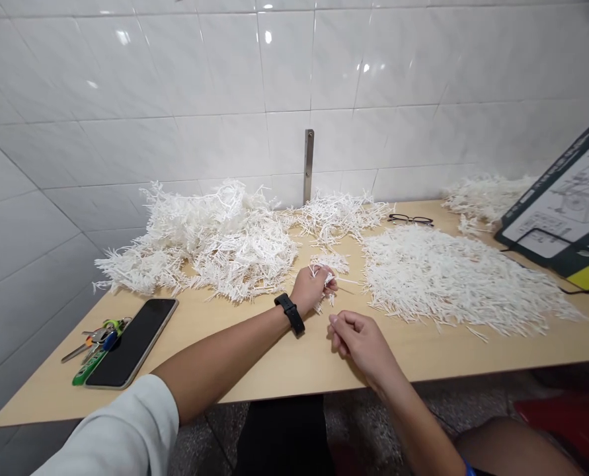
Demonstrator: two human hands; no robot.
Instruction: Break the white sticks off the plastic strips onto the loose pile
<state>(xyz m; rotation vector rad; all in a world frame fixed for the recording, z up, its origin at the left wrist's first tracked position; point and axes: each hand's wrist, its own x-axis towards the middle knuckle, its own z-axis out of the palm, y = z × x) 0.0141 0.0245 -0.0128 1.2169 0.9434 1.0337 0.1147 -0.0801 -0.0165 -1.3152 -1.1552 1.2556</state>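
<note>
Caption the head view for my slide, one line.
Left hand holding white strands between a tangled heap and a flatter pile, right hand nearby.

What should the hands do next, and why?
Probably bring the right hand up to the white pieces pinched in the left hand: they stick out from its fingers, and the right hand sits close by, nearer the front edge of the table.
</note>
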